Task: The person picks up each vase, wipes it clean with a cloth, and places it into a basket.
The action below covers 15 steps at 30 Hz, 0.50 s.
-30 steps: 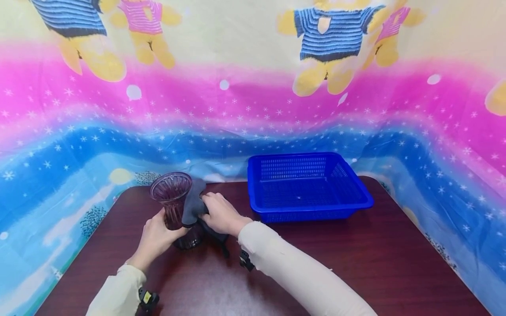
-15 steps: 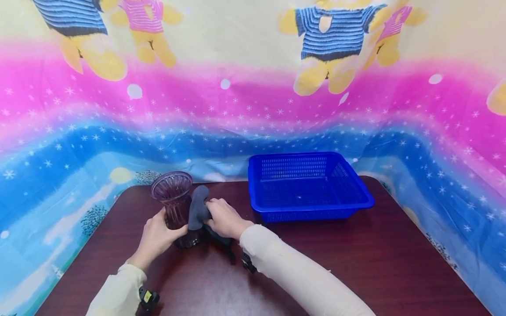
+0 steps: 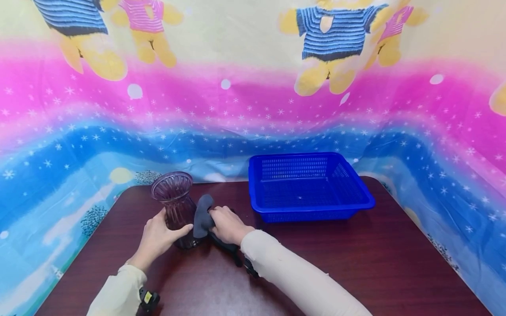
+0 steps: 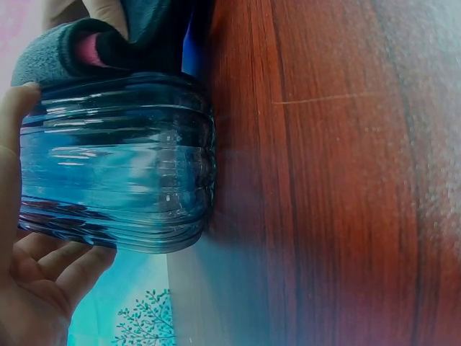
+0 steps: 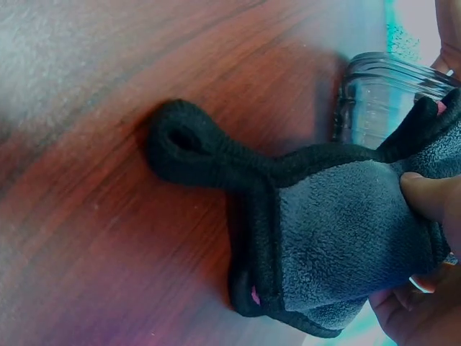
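A purple-tinted ribbed glass vase (image 3: 178, 210) with a flared rim stands upright on the table. My left hand (image 3: 156, 237) grips it around its left side, thumb across the front; the left wrist view shows the fingers behind the clear glass body (image 4: 122, 166). In my right hand (image 3: 230, 225) is a bunched grey cloth (image 3: 203, 217) with dark edging, pinched between thumb and fingers. Its upper part lies at the vase's right side. A dark hanging loop (image 5: 184, 140) on the cloth's corner shows in the right wrist view.
A blue plastic basket (image 3: 310, 210) with perforated walls stands at the back right of the dark red wooden table (image 3: 316, 263). A printed curtain (image 3: 253, 101) hangs around the table's back and sides.
My right hand has moved down the vase's right side and slightly to the right, taking the cloth along. My left hand and the vase stay nearly in place.
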Each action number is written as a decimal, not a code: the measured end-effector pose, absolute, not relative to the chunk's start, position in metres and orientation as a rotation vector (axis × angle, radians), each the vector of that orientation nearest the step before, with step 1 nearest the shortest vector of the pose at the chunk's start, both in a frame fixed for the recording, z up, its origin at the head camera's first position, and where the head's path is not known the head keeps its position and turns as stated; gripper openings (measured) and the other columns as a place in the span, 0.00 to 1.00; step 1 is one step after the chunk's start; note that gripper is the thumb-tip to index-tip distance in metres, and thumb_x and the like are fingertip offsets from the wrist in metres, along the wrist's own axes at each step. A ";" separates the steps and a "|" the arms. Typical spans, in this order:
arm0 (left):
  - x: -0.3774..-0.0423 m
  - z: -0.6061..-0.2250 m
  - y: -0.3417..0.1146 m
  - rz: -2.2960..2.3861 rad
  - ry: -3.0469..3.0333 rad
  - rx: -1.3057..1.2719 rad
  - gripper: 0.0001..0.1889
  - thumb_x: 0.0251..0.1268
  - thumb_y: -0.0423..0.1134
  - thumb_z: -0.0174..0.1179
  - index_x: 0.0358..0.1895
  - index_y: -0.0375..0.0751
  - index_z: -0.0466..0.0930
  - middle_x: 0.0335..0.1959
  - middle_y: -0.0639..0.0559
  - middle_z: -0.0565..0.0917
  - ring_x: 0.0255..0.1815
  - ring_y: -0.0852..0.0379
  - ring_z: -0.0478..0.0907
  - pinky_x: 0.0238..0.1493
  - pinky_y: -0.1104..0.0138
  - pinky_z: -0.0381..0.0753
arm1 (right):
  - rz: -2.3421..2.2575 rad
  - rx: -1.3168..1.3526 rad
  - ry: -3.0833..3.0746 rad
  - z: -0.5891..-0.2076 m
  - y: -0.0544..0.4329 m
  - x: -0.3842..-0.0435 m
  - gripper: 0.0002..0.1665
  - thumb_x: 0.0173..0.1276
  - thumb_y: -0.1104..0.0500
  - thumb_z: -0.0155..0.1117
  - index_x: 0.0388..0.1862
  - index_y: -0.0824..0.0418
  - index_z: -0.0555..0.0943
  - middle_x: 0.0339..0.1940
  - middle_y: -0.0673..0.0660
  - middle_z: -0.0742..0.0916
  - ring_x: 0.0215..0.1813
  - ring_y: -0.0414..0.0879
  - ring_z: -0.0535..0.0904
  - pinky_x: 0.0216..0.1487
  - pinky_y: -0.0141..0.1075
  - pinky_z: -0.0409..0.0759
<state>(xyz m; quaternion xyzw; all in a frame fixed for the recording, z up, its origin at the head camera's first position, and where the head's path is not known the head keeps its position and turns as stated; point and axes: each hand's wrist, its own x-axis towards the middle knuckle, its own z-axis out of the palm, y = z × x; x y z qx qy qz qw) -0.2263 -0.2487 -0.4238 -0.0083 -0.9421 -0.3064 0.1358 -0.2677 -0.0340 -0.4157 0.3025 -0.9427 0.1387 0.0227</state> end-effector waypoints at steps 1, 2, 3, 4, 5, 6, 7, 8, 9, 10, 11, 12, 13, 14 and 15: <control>-0.226 -0.424 -0.249 -0.887 -2.729 -0.023 0.39 0.55 0.61 0.71 0.59 0.33 0.74 0.51 0.31 0.86 0.51 0.32 0.83 0.53 0.42 0.80 | 0.426 0.938 -2.920 -0.417 -0.034 -0.268 0.14 0.68 0.57 0.69 0.51 0.58 0.83 0.48 0.55 0.88 0.49 0.51 0.82 0.55 0.40 0.81; -0.226 -0.424 -0.249 -0.887 -2.729 -0.024 0.39 0.55 0.61 0.71 0.59 0.33 0.74 0.51 0.31 0.86 0.51 0.32 0.83 0.53 0.42 0.80 | 0.421 0.938 -2.920 -0.418 -0.034 -0.268 0.14 0.68 0.57 0.69 0.50 0.58 0.83 0.47 0.55 0.88 0.48 0.51 0.82 0.54 0.40 0.80; -0.226 -0.424 -0.249 -0.886 -2.729 -0.023 0.38 0.55 0.61 0.71 0.59 0.33 0.74 0.50 0.31 0.86 0.51 0.32 0.83 0.53 0.42 0.80 | 0.415 0.939 -2.920 -0.419 -0.034 -0.268 0.14 0.68 0.57 0.69 0.50 0.58 0.83 0.47 0.55 0.88 0.48 0.51 0.82 0.54 0.40 0.80; -0.226 -0.424 -0.249 -0.887 -2.729 -0.023 0.39 0.55 0.61 0.71 0.59 0.33 0.74 0.50 0.31 0.86 0.51 0.33 0.83 0.53 0.42 0.80 | 0.409 0.938 -2.922 -0.420 -0.034 -0.268 0.13 0.68 0.56 0.69 0.50 0.58 0.83 0.46 0.55 0.88 0.47 0.51 0.82 0.53 0.40 0.80; -0.226 -0.424 -0.249 -0.888 -2.728 -0.023 0.39 0.55 0.62 0.71 0.59 0.34 0.74 0.51 0.31 0.86 0.51 0.33 0.83 0.53 0.42 0.79 | 0.402 0.939 -2.923 -0.421 -0.034 -0.268 0.13 0.68 0.56 0.69 0.49 0.58 0.83 0.45 0.55 0.88 0.47 0.51 0.82 0.53 0.39 0.80; -0.226 -0.424 -0.250 -0.890 -2.727 -0.023 0.39 0.55 0.62 0.71 0.59 0.34 0.74 0.51 0.31 0.86 0.51 0.33 0.83 0.53 0.42 0.79 | 0.398 0.937 -2.927 -0.421 -0.034 -0.268 0.13 0.68 0.56 0.69 0.49 0.58 0.83 0.45 0.55 0.88 0.46 0.51 0.82 0.53 0.40 0.80; -0.227 -0.424 -0.250 -0.890 -2.727 -0.024 0.39 0.55 0.62 0.71 0.59 0.34 0.74 0.51 0.31 0.86 0.52 0.33 0.83 0.53 0.42 0.79 | 0.395 0.933 -2.933 -0.421 -0.034 -0.268 0.12 0.68 0.56 0.69 0.49 0.58 0.83 0.44 0.55 0.88 0.46 0.51 0.81 0.53 0.40 0.80; -0.227 -0.424 -0.250 -0.892 -2.728 -0.024 0.39 0.55 0.62 0.71 0.59 0.34 0.74 0.51 0.31 0.86 0.52 0.32 0.83 0.53 0.42 0.79 | 0.390 0.930 -2.938 -0.422 -0.033 -0.267 0.12 0.68 0.56 0.69 0.48 0.58 0.83 0.44 0.55 0.88 0.46 0.51 0.81 0.53 0.40 0.80; -0.227 -0.424 -0.250 -0.892 -2.728 -0.024 0.39 0.55 0.63 0.71 0.59 0.34 0.74 0.51 0.31 0.86 0.52 0.32 0.83 0.53 0.42 0.79 | 0.387 0.926 -2.946 -0.422 -0.033 -0.267 0.13 0.68 0.56 0.69 0.49 0.58 0.83 0.45 0.56 0.88 0.46 0.51 0.81 0.53 0.40 0.80; -0.227 -0.424 -0.250 -0.891 -2.729 -0.024 0.39 0.55 0.63 0.70 0.59 0.34 0.74 0.51 0.31 0.86 0.52 0.32 0.82 0.53 0.41 0.79 | 0.382 0.923 -2.955 -0.423 -0.033 -0.267 0.13 0.68 0.56 0.69 0.50 0.58 0.83 0.45 0.56 0.88 0.46 0.51 0.81 0.53 0.40 0.80; -0.228 -0.425 -0.250 -0.891 -2.731 -0.024 0.39 0.55 0.63 0.70 0.59 0.34 0.74 0.52 0.31 0.85 0.52 0.32 0.82 0.54 0.41 0.79 | 0.378 0.921 -2.965 -0.423 -0.032 -0.266 0.14 0.68 0.56 0.69 0.50 0.58 0.83 0.45 0.56 0.88 0.46 0.51 0.81 0.53 0.40 0.81; -0.228 -0.425 -0.250 -0.891 -2.733 -0.023 0.40 0.55 0.63 0.70 0.59 0.34 0.74 0.52 0.31 0.85 0.53 0.32 0.82 0.54 0.41 0.79 | 0.373 0.919 -2.975 -0.424 -0.032 -0.266 0.15 0.68 0.56 0.69 0.51 0.58 0.83 0.46 0.56 0.88 0.47 0.51 0.81 0.53 0.40 0.81; -0.228 -0.425 -0.250 -0.891 -2.736 -0.023 0.40 0.55 0.63 0.70 0.59 0.34 0.73 0.52 0.31 0.85 0.53 0.32 0.82 0.54 0.41 0.79 | 0.364 0.919 -2.984 -0.425 -0.032 -0.266 0.15 0.68 0.56 0.70 0.51 0.59 0.83 0.46 0.56 0.88 0.47 0.51 0.81 0.53 0.40 0.81; -0.228 -0.425 -0.250 -0.891 -2.738 -0.022 0.40 0.55 0.63 0.70 0.59 0.34 0.73 0.52 0.31 0.85 0.53 0.32 0.82 0.54 0.41 0.79 | 0.356 0.920 -2.992 -0.425 -0.031 -0.265 0.15 0.68 0.56 0.70 0.52 0.59 0.83 0.47 0.56 0.88 0.47 0.51 0.81 0.53 0.40 0.81; -0.228 -0.425 -0.250 -0.891 -2.741 -0.021 0.40 0.55 0.64 0.70 0.60 0.34 0.73 0.52 0.31 0.85 0.53 0.32 0.82 0.55 0.41 0.79 | 0.350 0.921 -2.999 -0.426 -0.031 -0.265 0.16 0.68 0.56 0.70 0.52 0.59 0.83 0.47 0.56 0.88 0.47 0.51 0.81 0.53 0.40 0.81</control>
